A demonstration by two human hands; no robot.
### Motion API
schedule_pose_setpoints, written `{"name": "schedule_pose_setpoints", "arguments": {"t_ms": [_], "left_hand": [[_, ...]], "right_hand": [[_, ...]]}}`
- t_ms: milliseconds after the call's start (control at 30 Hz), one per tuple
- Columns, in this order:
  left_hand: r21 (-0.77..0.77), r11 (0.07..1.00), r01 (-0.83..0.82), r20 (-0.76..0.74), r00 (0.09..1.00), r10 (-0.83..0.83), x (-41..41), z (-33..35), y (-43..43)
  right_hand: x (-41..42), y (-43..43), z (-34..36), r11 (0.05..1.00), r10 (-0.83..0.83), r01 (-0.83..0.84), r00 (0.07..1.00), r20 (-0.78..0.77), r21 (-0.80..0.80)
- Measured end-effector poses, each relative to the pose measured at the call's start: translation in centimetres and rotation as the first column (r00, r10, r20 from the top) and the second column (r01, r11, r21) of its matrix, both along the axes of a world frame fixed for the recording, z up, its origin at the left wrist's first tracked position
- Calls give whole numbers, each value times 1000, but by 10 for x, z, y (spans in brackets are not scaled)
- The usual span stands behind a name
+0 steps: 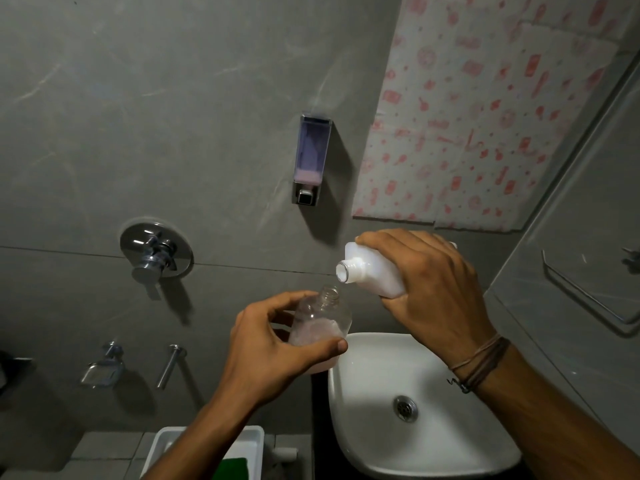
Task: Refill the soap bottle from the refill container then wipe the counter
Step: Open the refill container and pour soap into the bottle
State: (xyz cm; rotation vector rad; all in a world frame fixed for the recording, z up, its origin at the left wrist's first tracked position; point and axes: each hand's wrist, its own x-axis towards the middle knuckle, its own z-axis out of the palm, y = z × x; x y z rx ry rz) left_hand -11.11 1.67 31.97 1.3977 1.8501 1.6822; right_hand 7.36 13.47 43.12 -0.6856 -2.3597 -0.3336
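Over a white basin (349, 403), the left hand (266, 351) has its grip clamped on the clear soap bottle (320, 327), held tilted, while the right hand (429, 282) grips the tipped white refill container (370, 271). The spouts stand apart; any misalignment would likely spill soap.

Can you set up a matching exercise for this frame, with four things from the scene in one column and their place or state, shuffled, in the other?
Things:
1. clear soap bottle
2. white refill container
3. wall dispenser
4. green sponge

Places or states:
A. lying in the white tray at the bottom edge
B. fixed to the grey wall, a little pink liquid at its bottom
C. tilted, cap off, in the right hand
D. upright, open-necked, in the left hand

Pairs: 1-D, 2-C, 3-B, 4-A
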Motion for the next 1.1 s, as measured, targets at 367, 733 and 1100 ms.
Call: {"name": "schedule_pose_setpoints", "arguments": {"t_ms": [367, 733, 1100], "left_hand": [[-26, 1000, 3, 0, 1000, -3, -1, 2, -1], [-37, 999, 17, -13, 1000, -18, -2, 3, -1], [-18, 1000, 12, -12, 1000, -12, -4, 3, -1]], "right_hand": [[-1, -4, 3, 998, -25, 23, 999, 37, 52], [-1, -7, 5, 996, -42, 38, 998, 49, 77], [-3, 0, 5, 995, -4, 0, 999, 32, 98]]}}
